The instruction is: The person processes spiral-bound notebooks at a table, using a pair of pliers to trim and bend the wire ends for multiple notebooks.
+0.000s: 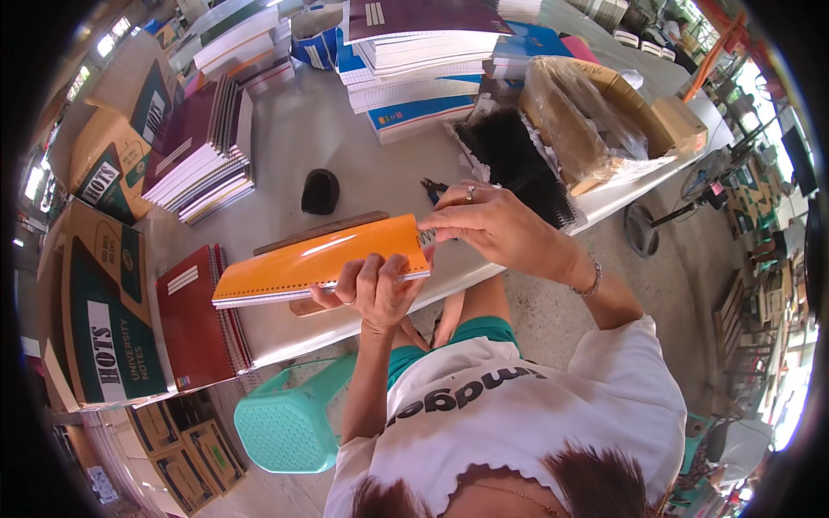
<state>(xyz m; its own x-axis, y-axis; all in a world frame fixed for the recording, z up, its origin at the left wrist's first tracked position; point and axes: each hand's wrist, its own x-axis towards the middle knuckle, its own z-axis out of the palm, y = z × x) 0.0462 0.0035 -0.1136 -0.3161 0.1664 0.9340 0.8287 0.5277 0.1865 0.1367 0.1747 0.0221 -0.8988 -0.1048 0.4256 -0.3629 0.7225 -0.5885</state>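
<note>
My left hand (377, 289) grips the near edge of a notebook block with an orange cover (319, 253), tilted above the table edge. A row of punched holes runs along its near long side. At the notebook's right end, my right hand (509, 226) pinches a dark spiral wire coil (427, 235), its loops showing beside the corner. Whether the coil passes through any holes is hidden by my fingers. Under the notebook lies a wooden strip (321, 231). Dark-handled pliers (433, 187) rest just beyond my right fingertips.
A black rounded object (320, 192) sits mid-table. Black wire coils (509, 155) lie beside an open carton (596, 121) at right. Notebook stacks (423, 52) stand at the back, more spiral notebooks (203, 151) at left. A green stool (285, 423) and a fan (704, 177) flank the table.
</note>
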